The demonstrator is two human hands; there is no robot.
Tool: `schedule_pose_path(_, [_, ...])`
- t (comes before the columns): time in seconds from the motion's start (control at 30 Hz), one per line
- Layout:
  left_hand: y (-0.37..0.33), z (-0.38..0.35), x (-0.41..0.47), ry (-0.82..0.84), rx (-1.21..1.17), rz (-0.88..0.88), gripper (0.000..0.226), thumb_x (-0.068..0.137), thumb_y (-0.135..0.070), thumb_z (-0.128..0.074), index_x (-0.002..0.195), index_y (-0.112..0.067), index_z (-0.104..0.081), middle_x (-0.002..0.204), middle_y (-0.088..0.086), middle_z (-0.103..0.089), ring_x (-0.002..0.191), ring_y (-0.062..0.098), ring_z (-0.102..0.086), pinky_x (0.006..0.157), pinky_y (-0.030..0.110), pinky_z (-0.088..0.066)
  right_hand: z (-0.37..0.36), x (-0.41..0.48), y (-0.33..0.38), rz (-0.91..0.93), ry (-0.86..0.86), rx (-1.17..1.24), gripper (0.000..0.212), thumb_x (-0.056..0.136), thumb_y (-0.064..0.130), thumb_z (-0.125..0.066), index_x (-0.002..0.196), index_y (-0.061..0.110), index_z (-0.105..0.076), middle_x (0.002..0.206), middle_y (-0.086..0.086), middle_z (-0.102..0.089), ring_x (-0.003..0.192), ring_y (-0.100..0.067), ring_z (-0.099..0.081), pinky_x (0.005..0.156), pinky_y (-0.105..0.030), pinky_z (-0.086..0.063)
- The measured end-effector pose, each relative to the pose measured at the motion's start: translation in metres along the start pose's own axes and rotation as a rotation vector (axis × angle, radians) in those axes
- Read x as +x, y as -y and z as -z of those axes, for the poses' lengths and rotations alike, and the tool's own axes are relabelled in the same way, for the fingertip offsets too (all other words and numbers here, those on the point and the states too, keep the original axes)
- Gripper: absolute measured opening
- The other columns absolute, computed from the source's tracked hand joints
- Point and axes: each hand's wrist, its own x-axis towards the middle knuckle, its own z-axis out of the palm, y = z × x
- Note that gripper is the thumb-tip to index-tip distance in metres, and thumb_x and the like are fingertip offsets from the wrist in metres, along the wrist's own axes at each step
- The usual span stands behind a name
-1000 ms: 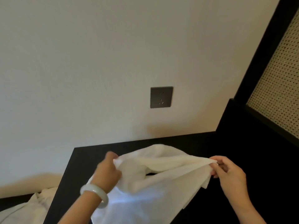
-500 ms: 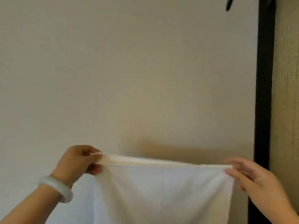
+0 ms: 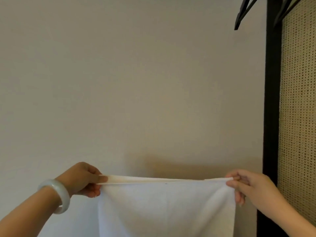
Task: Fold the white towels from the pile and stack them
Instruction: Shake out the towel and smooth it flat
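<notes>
While both hands (image 3: 82,179) (image 3: 248,187) pinch it, towel (image 3: 165,211) hangs.

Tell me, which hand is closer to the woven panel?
Right. The right hand pinches the towel at the corner next to the woven panel. The left hand grips the opposite corner, far across the towel.

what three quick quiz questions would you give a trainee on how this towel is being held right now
1. True or false: the left hand and the right hand each grip a top corner of the white towel.
2. Which wrist wears the pale bangle? A) left B) right
3. Fill in: the towel hangs spread in front of a plain beige ___.

Key: 1 true; 2 A; 3 wall
</notes>
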Motion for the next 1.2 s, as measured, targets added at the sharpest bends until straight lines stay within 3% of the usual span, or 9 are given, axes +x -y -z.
schedule_pose_path(0.13, [0.0, 0.011, 0.0, 0.055, -0.087, -0.016, 0.025, 0.081, -0.01, -0.076, 0.058, -0.001, -0.07, 0.066, 0.025, -0.064, 0.05, 0.023, -0.059, 0.048, 0.025, -0.053, 0.009, 0.003, 0.002, 0.054, -0.019, 0.025, 0.004, 0.089, 0.007, -0.069, 0.091, 0.011, -0.07, 0.052, -0.016, -0.062, 0.041, -0.021, -0.053, 0.045, -0.02, -0.043])
schedule_pose_path(0.27, [0.007, 0.001, 0.014, 0.069, -0.088, 0.084, 0.031, 0.08, -0.014, -0.077, 0.055, 0.001, -0.067, 0.067, 0.026, -0.065, 0.049, 0.024, -0.061, 0.05, 0.029, -0.057, -0.004, 0.02, -0.016, 0.001, 0.034, -0.104, 0.004, 0.093, 0.015, -0.067, 0.09, 0.016, -0.069, 0.045, -0.003, -0.058, 0.039, -0.012, -0.048, 0.045, -0.016, -0.038])
schedule_pose_path(0.4, [-0.006, -0.021, 0.034, -0.043, -0.248, 0.137, 0.017, 0.083, 0.004, -0.072, 0.072, 0.011, -0.061, 0.055, 0.023, -0.06, 0.045, 0.03, -0.064, 0.055, 0.044, -0.059, -0.021, 0.044, -0.022, -0.064, 0.022, -0.102, 0.006, 0.095, 0.006, -0.061, 0.094, 0.002, -0.066, 0.056, -0.019, -0.065, 0.042, -0.023, -0.056, 0.043, -0.025, -0.045])
schedule_pose_path(0.5, [-0.034, -0.017, 0.043, -0.113, -0.344, 0.024, 0.011, 0.084, 0.007, -0.07, 0.086, 0.013, -0.062, 0.063, 0.025, -0.064, 0.046, 0.028, -0.066, 0.048, 0.037, -0.059, -0.013, 0.063, -0.005, 0.002, -0.12, 0.001, 0.005, 0.093, -0.003, -0.061, 0.094, -0.007, -0.063, 0.058, -0.024, -0.063, 0.04, -0.022, -0.06, 0.044, -0.027, -0.05])
schedule_pose_path(0.67, [-0.041, 0.007, 0.019, -0.087, -0.323, -0.163, 0.009, 0.082, -0.001, -0.072, 0.085, 0.006, -0.068, 0.069, 0.024, -0.068, 0.057, 0.024, -0.07, 0.051, 0.024, -0.058, 0.019, 0.044, 0.018, 0.125, -0.147, 0.206, 0.003, 0.089, 0.001, -0.066, 0.091, 0.002, -0.066, 0.064, -0.021, -0.068, 0.051, -0.025, -0.066, 0.048, -0.023, -0.054])
schedule_pose_path(0.77, [0.009, -0.003, -0.001, -0.004, -0.207, -0.103, 0.005, 0.081, 0.002, -0.072, 0.084, 0.005, -0.069, 0.068, 0.026, -0.065, 0.059, 0.029, -0.069, 0.054, 0.028, -0.059, 0.005, 0.007, -0.014, -0.016, -0.028, 0.244, 0.006, 0.086, 0.004, -0.068, 0.089, -0.001, -0.069, 0.067, -0.024, -0.068, 0.055, -0.029, -0.067, 0.052, -0.026, -0.057])
schedule_pose_path(0.97, [0.189, -0.088, -0.049, 0.177, 0.083, 0.204, 0.007, 0.08, 0.008, -0.073, 0.079, 0.007, -0.066, 0.065, 0.028, -0.067, 0.052, 0.029, -0.067, 0.05, 0.031, -0.057, -0.078, -0.098, -0.136, -0.71, 0.341, 0.084, 0.01, 0.084, 0.004, -0.074, 0.092, -0.002, -0.071, 0.078, -0.014, -0.075, 0.073, -0.024, -0.075, 0.063, -0.029, -0.06])
schedule_pose_path(1.1, [0.275, -0.127, -0.104, 0.314, 0.232, 0.321, 0.006, 0.079, -0.003, -0.076, 0.078, -0.002, -0.07, 0.064, 0.015, -0.071, 0.063, 0.025, -0.073, 0.056, 0.016, -0.055, -0.106, -0.173, -0.192, -0.882, 0.433, -0.039, 0.01, 0.085, 0.011, -0.073, 0.093, 0.005, -0.071, 0.076, -0.004, -0.076, 0.073, -0.017, -0.075, 0.062, -0.025, -0.058])
schedule_pose_path(1.2, [0.307, -0.141, -0.131, 0.36, 0.277, 0.36, 0.004, 0.081, -0.005, -0.073, 0.08, -0.006, -0.07, 0.064, 0.013, -0.071, 0.065, 0.027, -0.072, 0.06, 0.028, -0.059, -0.108, -0.21, -0.214, -0.908, 0.437, -0.052, 0.012, 0.085, 0.014, -0.074, 0.093, 0.006, -0.07, 0.078, -0.004, -0.076, 0.074, -0.017, -0.075, 0.064, -0.026, -0.059])
